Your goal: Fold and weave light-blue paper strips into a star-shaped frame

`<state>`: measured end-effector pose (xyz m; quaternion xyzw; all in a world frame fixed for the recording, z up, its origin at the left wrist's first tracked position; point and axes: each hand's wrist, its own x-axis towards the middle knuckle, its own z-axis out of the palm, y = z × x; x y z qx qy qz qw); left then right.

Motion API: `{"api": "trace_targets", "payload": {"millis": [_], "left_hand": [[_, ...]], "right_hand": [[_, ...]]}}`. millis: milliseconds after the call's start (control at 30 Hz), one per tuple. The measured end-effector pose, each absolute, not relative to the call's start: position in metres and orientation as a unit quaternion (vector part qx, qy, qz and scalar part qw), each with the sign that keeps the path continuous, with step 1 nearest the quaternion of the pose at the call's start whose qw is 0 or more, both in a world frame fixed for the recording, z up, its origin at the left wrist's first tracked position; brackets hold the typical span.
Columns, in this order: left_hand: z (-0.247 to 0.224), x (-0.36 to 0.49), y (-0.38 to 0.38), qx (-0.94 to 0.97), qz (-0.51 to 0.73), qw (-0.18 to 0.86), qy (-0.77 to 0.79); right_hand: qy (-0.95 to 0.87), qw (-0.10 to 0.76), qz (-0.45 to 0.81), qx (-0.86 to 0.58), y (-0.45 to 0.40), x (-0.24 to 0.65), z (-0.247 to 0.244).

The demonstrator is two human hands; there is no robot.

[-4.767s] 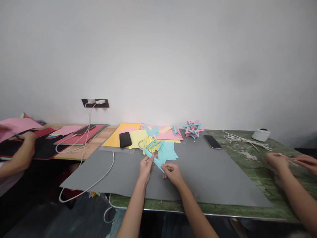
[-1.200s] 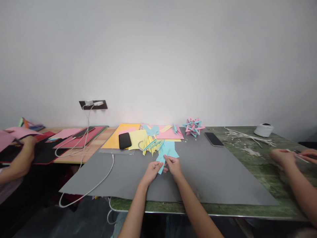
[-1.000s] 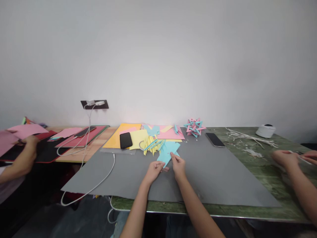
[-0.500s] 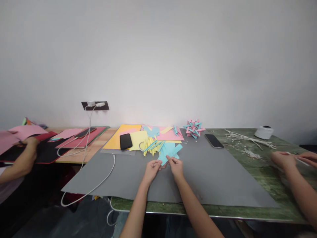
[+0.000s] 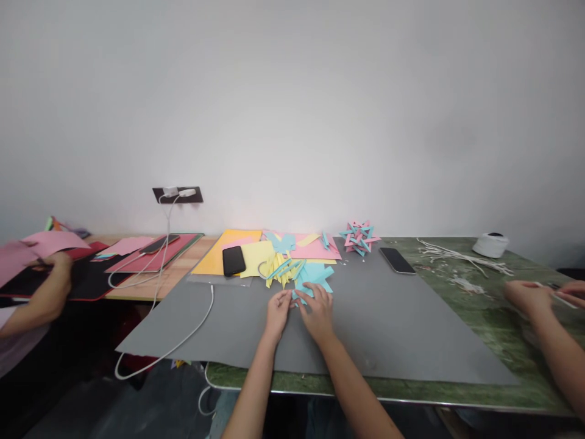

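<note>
My left hand point(image 5: 278, 312) pinches the edge of a small blue paper piece point(image 5: 301, 295) above the grey mat point(image 5: 219, 341). On the other side of that piece is my right hand point(image 5: 319, 311), fingers bent over it and thumb close to my left fingertips; it grips the paper too. Part of the piece is hidden by my fingers. Just behind lie blue paper sheets point(image 5: 319, 274) and a pile of folded yellow strips point(image 5: 280, 271) with blue strips on top. A pink and blue star-shaped paper model point(image 5: 359, 238) stands by the wall.
A black phone point(image 5: 233, 261) lies on yellow paper point(image 5: 256, 259), another phone point(image 5: 397, 260) at the mat's right. A white cable point(image 5: 201, 323) crosses the left side. At far right a person's hands point(image 5: 530, 299) hold a white strip; at far left a person's hand point(image 5: 59, 274) handles pink paper.
My right hand has spread its fingers over the blue paper, covering more of it. The held piece now shows less and sits slightly lower between my hands.
</note>
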<state>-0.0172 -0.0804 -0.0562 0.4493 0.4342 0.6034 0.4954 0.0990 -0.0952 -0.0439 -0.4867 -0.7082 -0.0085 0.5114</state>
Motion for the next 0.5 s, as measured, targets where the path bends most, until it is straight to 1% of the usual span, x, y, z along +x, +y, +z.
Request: {"api": "trace_targets", "payload": {"millis": [200, 367, 500], "left_hand": [[-0.0554, -0.0173, -0.0812, 0.457, 0.591, 0.504, 0.434], [-0.0556, -0.0162, -0.0814, 0.457, 0.603, 0.497, 0.425], [-0.0578, -0.0158, -0.0802, 0.456, 0.610, 0.493, 0.421]], "right_hand": [[-0.736, 0.463, -0.002, -0.494, -0.0926, 0.0995, -0.0478], [-0.737, 0.453, -0.006, -0.502, -0.0921, 0.0992, -0.0498], [-0.727, 0.461, 0.005, -0.508, -0.0919, 0.0993, -0.0478]]}}
